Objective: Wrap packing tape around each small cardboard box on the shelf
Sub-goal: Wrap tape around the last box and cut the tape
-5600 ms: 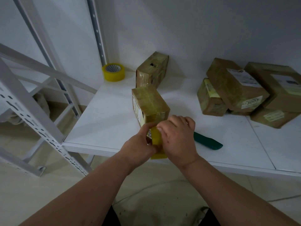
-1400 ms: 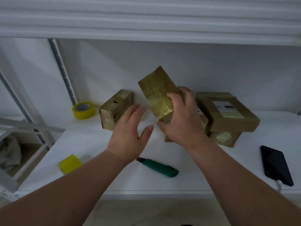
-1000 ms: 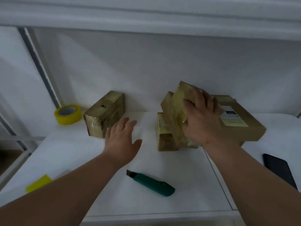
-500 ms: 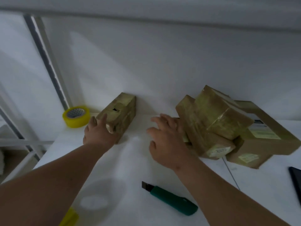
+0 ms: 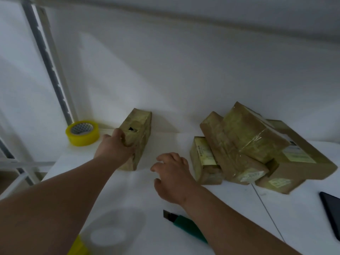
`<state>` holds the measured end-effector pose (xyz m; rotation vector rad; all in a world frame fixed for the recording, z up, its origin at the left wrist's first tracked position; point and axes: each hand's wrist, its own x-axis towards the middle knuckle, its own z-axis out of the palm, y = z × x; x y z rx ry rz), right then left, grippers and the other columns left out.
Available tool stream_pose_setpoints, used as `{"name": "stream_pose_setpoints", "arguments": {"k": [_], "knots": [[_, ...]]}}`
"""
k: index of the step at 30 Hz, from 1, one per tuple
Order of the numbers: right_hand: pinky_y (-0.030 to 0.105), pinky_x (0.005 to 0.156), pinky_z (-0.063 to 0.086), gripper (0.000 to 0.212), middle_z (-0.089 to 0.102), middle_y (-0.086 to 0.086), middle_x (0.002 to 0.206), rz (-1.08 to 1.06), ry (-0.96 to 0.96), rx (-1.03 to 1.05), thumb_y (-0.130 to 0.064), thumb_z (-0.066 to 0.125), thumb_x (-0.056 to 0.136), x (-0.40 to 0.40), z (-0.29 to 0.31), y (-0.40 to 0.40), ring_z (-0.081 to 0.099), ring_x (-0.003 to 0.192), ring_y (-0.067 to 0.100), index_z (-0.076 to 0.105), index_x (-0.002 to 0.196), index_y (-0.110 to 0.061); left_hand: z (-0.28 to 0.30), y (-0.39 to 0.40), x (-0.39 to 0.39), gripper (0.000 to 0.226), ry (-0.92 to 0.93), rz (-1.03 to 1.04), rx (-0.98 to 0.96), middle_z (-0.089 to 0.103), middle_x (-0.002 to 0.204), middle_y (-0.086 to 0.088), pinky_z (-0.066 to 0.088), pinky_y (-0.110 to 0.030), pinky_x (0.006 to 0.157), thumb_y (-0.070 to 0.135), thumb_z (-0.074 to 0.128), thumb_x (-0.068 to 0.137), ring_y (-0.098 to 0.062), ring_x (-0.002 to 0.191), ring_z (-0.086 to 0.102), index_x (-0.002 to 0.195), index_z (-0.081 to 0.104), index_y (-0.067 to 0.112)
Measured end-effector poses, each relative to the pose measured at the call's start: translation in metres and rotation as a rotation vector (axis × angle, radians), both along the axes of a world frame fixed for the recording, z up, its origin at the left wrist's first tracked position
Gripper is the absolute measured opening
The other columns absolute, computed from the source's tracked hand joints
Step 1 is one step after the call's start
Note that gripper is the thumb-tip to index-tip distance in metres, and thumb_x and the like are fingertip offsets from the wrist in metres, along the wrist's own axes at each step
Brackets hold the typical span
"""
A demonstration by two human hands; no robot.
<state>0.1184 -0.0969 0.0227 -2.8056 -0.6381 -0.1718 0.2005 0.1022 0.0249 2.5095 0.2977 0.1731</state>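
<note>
A small taped cardboard box [image 5: 139, 133] with a hole in its top stands near the back wall of the white shelf [image 5: 128, 199]. My left hand [image 5: 115, 148] grips its near left side, fingers curled over the top edge. My right hand [image 5: 172, 176] hovers just right of that box with loosely bent fingers, holding nothing. A yellow tape roll [image 5: 82, 133] sits in the back left corner. A pile of taped boxes [image 5: 244, 144] lies at the right, one resting tilted on top.
A green utility knife [image 5: 185, 226] lies near the front under my right forearm. A second yellow tape roll [image 5: 79, 247] shows at the bottom edge. A black phone [image 5: 331, 212] lies at the far right. A metal upright [image 5: 49, 63] stands at the left.
My right hand set the wrapped box on the pile and pulled back to the shelf's middle. My left hand reached to the lone box at the back and took hold of it.
</note>
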Motion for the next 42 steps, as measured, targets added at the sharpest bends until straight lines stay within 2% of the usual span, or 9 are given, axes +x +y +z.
{"name": "stream_pose_setpoints", "arguments": {"k": [5, 11, 22, 25, 29, 35, 38, 40, 42], "knots": [[0.038, 0.104, 0.028, 0.042, 0.042, 0.003, 0.135, -0.044, 0.197, -0.117, -0.027, 0.047, 0.092, -0.039, -0.025, -0.007, 0.036, 0.123, 0.025, 0.052, 0.133, -0.021, -0.004, -0.007, -0.04, 0.052, -0.067, 0.037, -0.087, 0.043, 0.096, 0.0, 0.039, -0.024, 0.045, 0.062, 0.067, 0.068, -0.02, 0.07, 0.056, 0.103, 0.041, 0.033], [0.042, 0.1, 0.034, 0.046, 0.04, 0.007, 0.134, -0.085, 0.281, -0.318, -0.017, 0.041, 0.094, -0.095, -0.054, -0.031, 0.04, 0.121, 0.03, 0.04, 0.141, -0.022, -0.003, -0.021, -0.098, 0.052, -0.061, -0.047, -0.108, 0.04, 0.097, 0.004, 0.057, -0.039, 0.066, 0.064, 0.068, 0.066, -0.024, 0.076, 0.059, 0.101, 0.042, 0.036], [0.039, 0.101, 0.043, 0.054, 0.042, 0.007, 0.133, -0.378, 0.334, -0.282, -0.017, 0.037, 0.096, -0.12, -0.056, -0.105, 0.044, 0.121, 0.026, 0.03, 0.148, -0.024, 0.003, -0.039, -0.2, 0.054, -0.044, -0.18, -0.077, 0.037, 0.097, 0.012, 0.038, -0.028, 0.071, 0.057, 0.067, 0.061, -0.014, 0.082, 0.048, 0.101, 0.035, 0.042], [0.036, 0.101, 0.042, 0.051, 0.043, 0.004, 0.14, -0.425, 0.203, -0.173, -0.019, 0.041, 0.095, -0.127, -0.052, -0.109, 0.046, 0.122, 0.025, 0.034, 0.146, -0.024, 0.001, -0.033, -0.217, 0.066, -0.012, -0.273, -0.069, 0.041, 0.103, 0.014, 0.039, -0.025, 0.07, 0.06, 0.067, 0.059, -0.01, 0.086, 0.051, 0.115, 0.037, 0.043], [0.044, 0.092, 0.047, 0.051, 0.052, 0.012, 0.13, -0.307, -0.248, 0.152, -0.007, 0.062, 0.079, -0.144, -0.03, -0.087, 0.054, 0.112, 0.034, 0.055, 0.129, -0.011, 0.001, -0.021, -0.229, 0.081, 0.045, -0.384, -0.084, 0.046, 0.116, 0.011, 0.041, -0.024, 0.078, 0.05, 0.066, 0.054, -0.011, 0.098, 0.054, 0.13, 0.038, 0.04], [0.045, 0.115, 0.019, 0.077, 0.01, -0.002, 0.162, 0.069, -0.193, -0.003, -0.02, 0.052, 0.084, -0.166, -0.008, -0.054, 0.018, 0.146, 0.023, 0.016, 0.153, -0.026, 0.013, -0.004, -0.231, 0.084, 0.156, -0.46, -0.037, 0.048, 0.122, 0.008, 0.048, -0.029, 0.087, 0.039, 0.067, 0.056, -0.013, 0.103, 0.054, 0.135, 0.039, 0.035], [0.043, 0.12, 0.0, 0.075, -0.002, -0.008, 0.162, 0.088, -0.103, -0.13, -0.029, 0.045, 0.091, -0.167, -0.012, -0.047, 0.003, 0.149, 0.015, 0.005, 0.155, -0.028, 0.019, -0.002, -0.231, 0.087, 0.201, -0.456, 0.041, 0.034, 0.146, 0.002, 0.044, -0.031, 0.093, 0.034, 0.068, 0.063, -0.02, 0.12, 0.049, 0.142, 0.031, 0.036], [0.041, 0.119, -0.007, 0.075, -0.002, -0.009, 0.162, 0.064, -0.086, -0.159, -0.032, 0.043, 0.091, -0.166, -0.013, -0.045, 0.0, 0.148, 0.013, 0.003, 0.154, -0.029, 0.018, -0.009, -0.235, 0.102, 0.156, -0.472, 0.178, 0.002, 0.161, 0.008, 0.029, -0.043, 0.113, 0.042, 0.063, 0.062, -0.021, 0.146, 0.019, 0.15, 0.012, 0.037], [0.042, 0.118, -0.007, 0.075, 0.0, -0.008, 0.163, 0.049, -0.088, -0.167, -0.032, 0.043, 0.091, -0.165, -0.013, -0.043, 0.001, 0.148, 0.014, 0.004, 0.154, -0.028, 0.015, -0.022, -0.239, 0.105, 0.078, -0.534, 0.366, -0.019, 0.159, 0.014, 0.005, -0.051, 0.119, 0.05, 0.055, 0.065, -0.015, 0.148, -0.012, 0.151, -0.006, 0.042]]}}
